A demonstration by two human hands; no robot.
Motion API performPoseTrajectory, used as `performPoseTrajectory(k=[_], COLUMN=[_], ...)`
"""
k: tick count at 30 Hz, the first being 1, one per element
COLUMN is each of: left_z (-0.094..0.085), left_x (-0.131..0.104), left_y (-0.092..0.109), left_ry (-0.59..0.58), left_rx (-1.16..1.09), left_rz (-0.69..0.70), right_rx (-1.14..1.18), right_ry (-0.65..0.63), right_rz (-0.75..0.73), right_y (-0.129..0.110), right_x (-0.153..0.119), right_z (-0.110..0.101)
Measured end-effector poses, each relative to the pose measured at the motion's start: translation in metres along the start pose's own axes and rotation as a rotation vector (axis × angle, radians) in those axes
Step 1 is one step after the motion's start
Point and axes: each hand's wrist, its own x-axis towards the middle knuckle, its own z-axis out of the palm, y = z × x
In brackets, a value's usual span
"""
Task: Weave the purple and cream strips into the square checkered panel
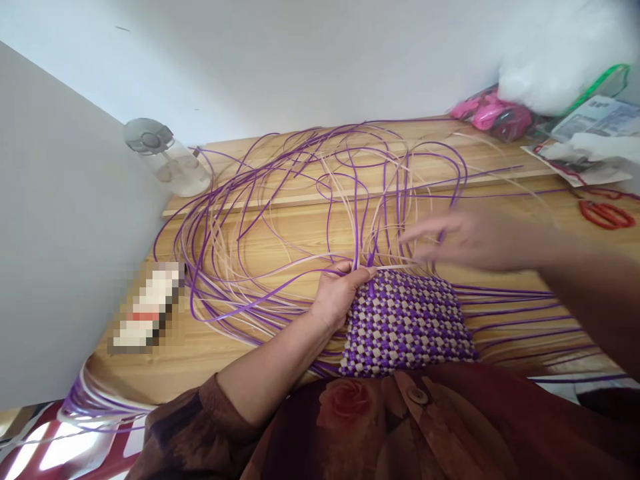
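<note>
Purple and cream weave, pinned at its far corner

Purple strands [357, 233] rise from between the thumb and fingers of the left hand [337, 293], which pinches them closed right at the far left corner of the woven panel [405, 323]. The right hand [470, 237] hovers just past the panel's far edge, fingers spread and loose; it is blurred, and I cannot tell whether any strand is caught in it.

That panel is a flat, tight checker of purple and cream strips, roughly rectangular, lying on the wooden table [210, 343] at its near edge, against the person's dark floral garment [400, 427]. Its long axis runs left to right across the view, with the left side slanting slightly away toward the far corner where the pinch sits. Unwoven ends leave it on all visible sides: a band of straight purple and cream strips [510, 313] runs off to the right, parallel to the long axis, while the ends from the far edge climb upward and fan into big loose loops [300, 173] that sprawl over the table toward the wall.

Further out, a clear plastic bottle [167, 160] lies tilted at the far left corner, red scissors [605, 215] rest at the right, and pink items [493, 113] sit beside papers [595, 127] at the far right
</note>
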Motion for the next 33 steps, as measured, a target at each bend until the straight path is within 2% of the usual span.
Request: performPoseTrajectory(k=[2, 4, 6, 8, 12, 16, 19, 22, 24, 28, 33], left_z=[0.000, 0.000, -0.001, -0.001, -0.002, -0.002, -0.002, -0.002, -0.002, -0.001, -0.003], left_x=[0.000, -0.001, -0.001, -0.001, -0.001, -0.002, -0.002, -0.002, -0.003, -0.003, -0.001], left_y=[0.000, 0.000, 0.000, -0.001, -0.001, 0.000, 0.000, 0.000, 0.000, -0.001, -0.003], left_ry=[-0.006, -0.010, -0.019, -0.028, -0.037, -0.042, -0.058, -0.057, -0.039, -0.047, -0.058], left_rx=[0.002, 0.011, 0.020, 0.028, 0.037, 0.021, 0.013, 0.006, 0.011, -0.001, -0.011], left_rz=[0.009, 0.019, 0.027, 0.025, 0.021, 0.040, 0.053, 0.071, 0.076, 0.073, 0.099], right_rx=[-0.077, -0.058, 0.068, 0.179, 0.270, 0.266, 0.448, 0.638, 0.637, 0.549, 0.851], right_ry=[-0.149, -0.173, -0.163, -0.208, -0.236, -0.131, -0.070, -0.175, -0.200, -0.076, -0.110], right_rz=[-0.029, 0.013, 0.069, 0.096, 0.104, 0.071, 0.056, -0.004, 0.001, 0.126, 0.316], right_y=[-0.010, -0.019, -0.029, -0.038, -0.049, -0.041, -0.034, -0.032, -0.032, -0.027, -0.022], right_x=[-0.004, -0.004, -0.005, -0.006, -0.010, -0.005, 0.004, 0.011, 0.013, 0.015, 0.020], right_z=[0.022, 0.032, 0.030, 0.023, 0.009, 0.017, 0.031, 0.040, 0.042, 0.043, 0.050])
